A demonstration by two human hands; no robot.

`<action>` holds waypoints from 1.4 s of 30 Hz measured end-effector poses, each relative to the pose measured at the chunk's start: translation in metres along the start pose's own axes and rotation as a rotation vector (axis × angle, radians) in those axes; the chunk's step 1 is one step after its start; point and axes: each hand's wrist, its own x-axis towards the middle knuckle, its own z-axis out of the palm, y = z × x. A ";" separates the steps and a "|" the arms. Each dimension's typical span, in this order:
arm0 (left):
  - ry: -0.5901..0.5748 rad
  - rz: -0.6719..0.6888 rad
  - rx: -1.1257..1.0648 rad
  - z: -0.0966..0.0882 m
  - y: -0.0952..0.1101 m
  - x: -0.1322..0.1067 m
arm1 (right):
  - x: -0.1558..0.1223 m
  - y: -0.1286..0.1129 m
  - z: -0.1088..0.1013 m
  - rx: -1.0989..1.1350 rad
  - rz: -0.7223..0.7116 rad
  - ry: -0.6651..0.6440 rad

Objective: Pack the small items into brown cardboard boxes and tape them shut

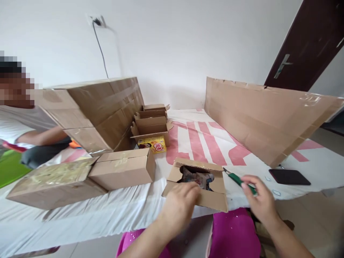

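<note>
A small open cardboard box point(219, 200) lies near the front edge of the table, its flaps spread. Inside it sits a dark, crumpled-looking item point(197, 178) with a patch of blue; its kind is unclear. My left hand point(178, 204) is closed over the near side of this box, with fingers curled at the flap and fingertips partly hidden. To the right of the box, my right hand point(259, 197) grips a green utility knife point(236, 179). The knife's tip points up and left, close to the box's right edge.
Two taped cartons point(122, 166) stand at left, beside a large cardboard wall point(107, 107). Several open boxes point(152, 125) line up behind a yellow printed pack point(153, 144). Another cardboard panel point(258, 114) and a black phone point(289, 176) are at right. A person point(24, 122) sits at far left.
</note>
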 end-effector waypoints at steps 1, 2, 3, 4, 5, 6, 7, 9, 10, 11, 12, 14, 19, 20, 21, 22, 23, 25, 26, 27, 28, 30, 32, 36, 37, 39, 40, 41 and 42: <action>-0.100 0.022 0.034 0.006 0.003 0.005 | -0.001 -0.030 0.008 0.083 -0.157 -0.073; -0.188 0.019 0.070 0.013 0.006 0.009 | -0.002 -0.057 0.016 0.149 -0.285 -0.187; -0.258 -0.009 0.111 0.018 0.009 0.012 | -0.003 -0.081 0.024 0.175 -0.365 -0.286; -0.309 -0.047 0.152 0.023 0.009 0.015 | -0.004 -0.099 0.032 0.171 -0.434 -0.354; -0.340 -0.080 0.191 0.025 0.009 0.016 | -0.005 -0.112 0.039 0.144 -0.478 -0.405; -0.349 -0.101 0.229 0.026 0.007 0.016 | -0.006 -0.121 0.046 0.100 -0.503 -0.432; -0.344 -0.116 0.261 0.024 0.003 0.016 | -0.007 -0.126 0.053 0.051 -0.514 -0.447; -0.327 -0.168 0.296 0.017 -0.006 0.014 | -0.009 -0.127 0.062 -0.040 -0.499 -0.474; -0.324 -0.214 0.301 0.012 -0.012 0.012 | -0.009 -0.125 0.065 -0.080 -0.480 -0.490; -0.328 -0.271 0.300 0.007 -0.019 0.010 | -0.009 -0.123 0.066 -0.119 -0.458 -0.509; -0.337 -0.326 0.289 0.002 -0.026 0.008 | -0.007 -0.121 0.066 -0.159 -0.437 -0.527; -0.364 -0.396 0.237 -0.005 -0.040 0.004 | -0.002 -0.118 0.064 -0.226 -0.403 -0.568; -0.423 -0.396 0.123 -0.007 -0.054 -0.005 | 0.015 -0.119 0.052 -0.237 -0.395 -0.629; -0.419 -0.405 0.129 -0.005 -0.051 -0.008 | 0.017 -0.119 0.049 -0.238 -0.405 -0.607; -0.409 -0.417 0.143 -0.004 -0.048 -0.011 | 0.019 -0.119 0.046 -0.253 -0.414 -0.565; -0.393 -0.431 0.162 -0.002 -0.043 -0.014 | 0.020 -0.116 0.043 -0.286 -0.416 -0.510; -0.375 -0.445 0.186 0.001 -0.039 -0.017 | 0.022 -0.112 0.041 -0.335 -0.407 -0.447; -0.335 -0.468 0.232 0.005 -0.030 -0.024 | 0.027 -0.096 0.037 -0.464 -0.343 -0.343; -0.315 -0.471 0.248 0.008 -0.027 -0.027 | 0.030 -0.084 0.037 -0.518 -0.290 -0.324; -0.298 -0.470 0.258 0.009 -0.024 -0.029 | 0.033 -0.071 0.038 -0.537 -0.236 -0.337; -0.284 -0.466 0.262 0.011 -0.023 -0.031 | 0.036 -0.057 0.040 -0.507 -0.191 -0.385; -0.265 -0.461 0.263 0.013 -0.021 -0.032 | 0.041 -0.031 0.048 -0.326 -0.121 -0.536; -0.258 -0.474 0.267 0.013 -0.020 -0.030 | 0.045 -0.014 0.056 -0.112 -0.059 -0.650; -0.261 -0.510 0.286 0.013 -0.020 -0.025 | 0.047 -0.015 0.063 -0.079 -0.046 -0.436; -0.264 -0.510 0.292 0.013 -0.020 -0.025 | 0.048 -0.021 0.062 -0.117 -0.097 -0.318; -0.266 -0.506 0.306 0.013 -0.020 -0.024 | 0.051 -0.039 0.058 -0.181 -0.243 -0.132; -0.267 -0.505 0.315 0.014 -0.021 -0.024 | 0.054 -0.049 0.056 -0.211 -0.318 -0.099; -0.270 -0.506 0.322 0.014 -0.021 -0.023 | 0.057 -0.059 0.054 -0.243 -0.385 -0.111; -0.272 -0.510 0.327 0.015 -0.022 -0.023 | 0.061 -0.068 0.054 -0.279 -0.437 -0.158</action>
